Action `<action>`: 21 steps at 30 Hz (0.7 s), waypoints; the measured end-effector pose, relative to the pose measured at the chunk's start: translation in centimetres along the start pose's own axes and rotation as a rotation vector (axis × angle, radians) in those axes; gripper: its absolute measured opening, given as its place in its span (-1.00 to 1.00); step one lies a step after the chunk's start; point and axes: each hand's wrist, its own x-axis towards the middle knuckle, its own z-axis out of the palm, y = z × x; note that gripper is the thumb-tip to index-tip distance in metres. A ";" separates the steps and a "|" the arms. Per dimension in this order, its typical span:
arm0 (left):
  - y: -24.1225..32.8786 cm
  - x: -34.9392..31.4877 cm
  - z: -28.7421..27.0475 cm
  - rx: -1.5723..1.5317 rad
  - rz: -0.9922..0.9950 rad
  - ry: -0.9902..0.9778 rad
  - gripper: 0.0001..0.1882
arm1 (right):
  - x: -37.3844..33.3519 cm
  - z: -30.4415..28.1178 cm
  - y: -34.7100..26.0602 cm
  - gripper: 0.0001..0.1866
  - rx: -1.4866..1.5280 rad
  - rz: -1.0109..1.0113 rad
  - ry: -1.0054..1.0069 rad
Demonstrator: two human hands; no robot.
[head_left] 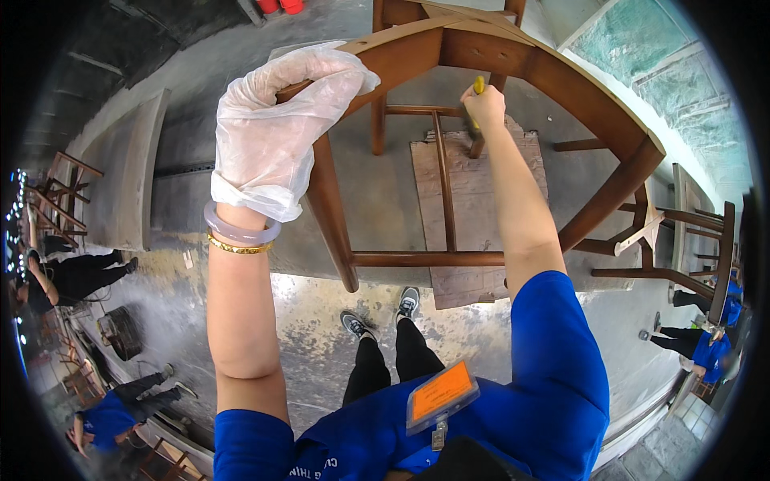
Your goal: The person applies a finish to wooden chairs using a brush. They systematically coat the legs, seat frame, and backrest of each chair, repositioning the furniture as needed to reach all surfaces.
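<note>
A brown wooden chair frame (489,54), with no seat panel in it, fills the upper middle of the head view. Its curved rail faces up and its legs and thin stretchers hang below. My left hand (282,120), in a loose white plastic glove, is closed round the rail's left end. Inside the frame, my bare right hand (489,108) grips a yellow-handled tool (479,85). The tool's dark end is blurred beside a leg, so I cannot tell its exact kind or whether it touches the wood.
A worn cardboard sheet (485,212) lies under the frame. More wooden chair frames stand at the right (642,232) and far left (64,192). A grey board (128,172) leans on the left. Other people in dark and blue clothes are at both sides. Red buckets (290,6) show at top.
</note>
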 end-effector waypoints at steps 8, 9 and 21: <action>0.0 -0.5 0.7 -0.053 -0.055 -0.006 -0.89 | 1.0 4.5 2.6 -0.88 0.376 -0.262 0.007; 0.0 -0.6 0.7 -0.008 -0.031 -0.003 -0.89 | 0.7 3.9 2.2 -0.89 0.251 -0.364 -0.047; -0.7 -1.6 1.7 -0.091 -0.018 0.003 -0.86 | -8.7 -4.9 -2.3 -0.77 -0.055 -0.301 -0.607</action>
